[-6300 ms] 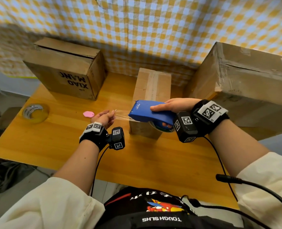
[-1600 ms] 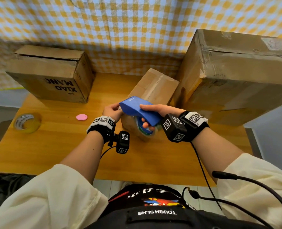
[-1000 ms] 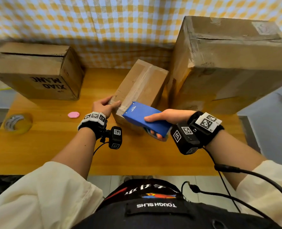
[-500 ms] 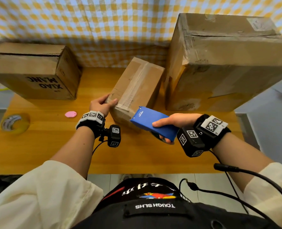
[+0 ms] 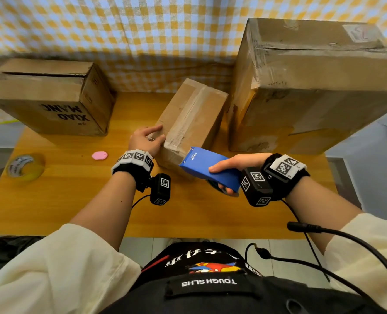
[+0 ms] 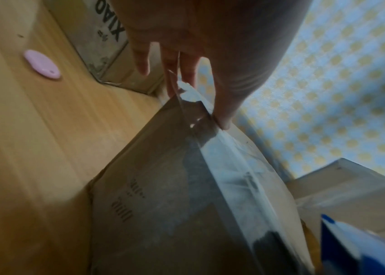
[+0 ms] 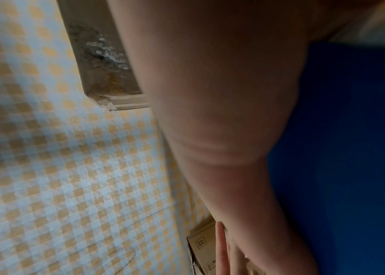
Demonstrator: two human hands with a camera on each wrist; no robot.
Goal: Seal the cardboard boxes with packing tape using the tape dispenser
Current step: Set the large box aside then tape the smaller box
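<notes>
A small cardboard box (image 5: 192, 118) lies at an angle mid-table, with a strip of clear tape (image 5: 188, 123) running along its top and down its near end. My left hand (image 5: 156, 133) rests on the box's near left corner, fingers fairly straight. In the left wrist view the fingertips (image 6: 186, 74) touch a loose end of tape (image 6: 186, 104) at the box's edge. My right hand (image 5: 219, 180) grips the blue tape dispenser (image 5: 208, 171), thumb on top and fingers curled beneath. Its front edge hovers just off the box's near end. The dispenser (image 7: 351, 148) fills the right wrist view.
A big taped box (image 5: 312, 87) stands close to the right of the small one. A box printed XIAO MANG (image 5: 52, 103) stands at the back left. A yellow tape roll (image 5: 25, 165) and a small pink object (image 5: 99, 155) lie on the wooden table (image 5: 74, 200).
The right hand has drawn the dispenser back from the box's near end, toward me and to the right. The left hand has stayed at the box's near corner.
</notes>
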